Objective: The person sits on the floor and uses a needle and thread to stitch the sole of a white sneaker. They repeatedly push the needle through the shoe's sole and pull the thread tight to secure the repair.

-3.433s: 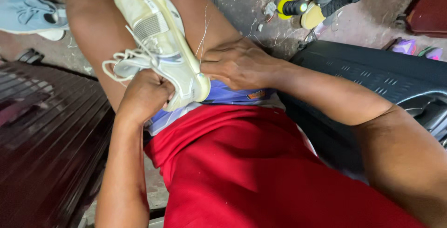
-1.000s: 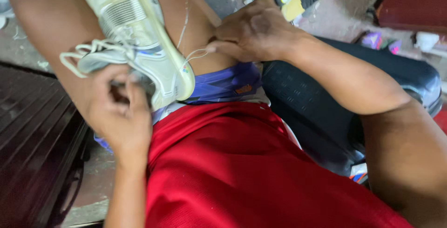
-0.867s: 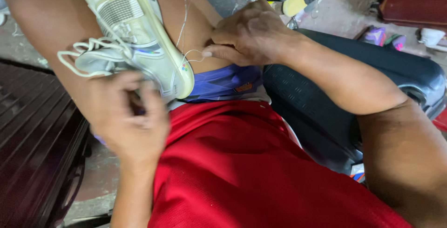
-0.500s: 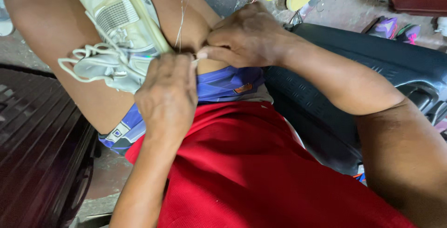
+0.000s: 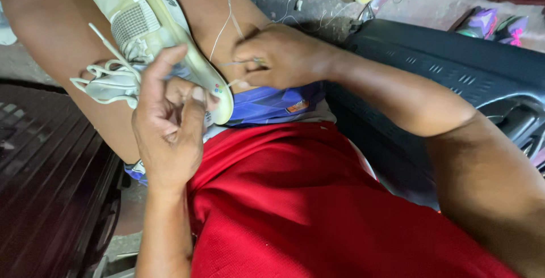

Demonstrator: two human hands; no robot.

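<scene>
1. Two hands at work on one pale cream sneaker point(image 5: 153, 34), which lies sole-edge toward the body across the person's bare thighs, heel end near the blue shorts point(image 5: 272, 103).
2. Left hand point(image 5: 167, 136): fingers curled in close at the rear sole edge of the sneaker. They look pinched on something small there, probably a needle or the thread end; the item itself is hidden, so I cannot tell what they hold.
3. Right hand point(image 5: 278, 57): fingers narrowly pinched on a thin pale thread point(image 5: 224, 25), which runs up from the pinch along the inner thigh and out of view at the top. Hand rests on the leg, just beside the sneaker's sole.
4. Loose white laces point(image 5: 105, 79) hang off the sneaker's left side, apart from the stitching point.
5. Judgement, step in hand: hand-stitching the sole edge, with the thread being drawn or tensioned.
6. To do it well: keep the thread taut with the right hand, in line with the seam so it does not cut the sole rim; steady the sneaker between the thighs so the left hand works freely; keep the laces clear of the thread to avoid a snag.
7. Surroundings: dark plastic seat point(image 5: 454, 68) at right, dark slatted surface point(image 5: 45, 187) at left, other footwear point(image 5: 494, 25) on the floor beyond.
</scene>
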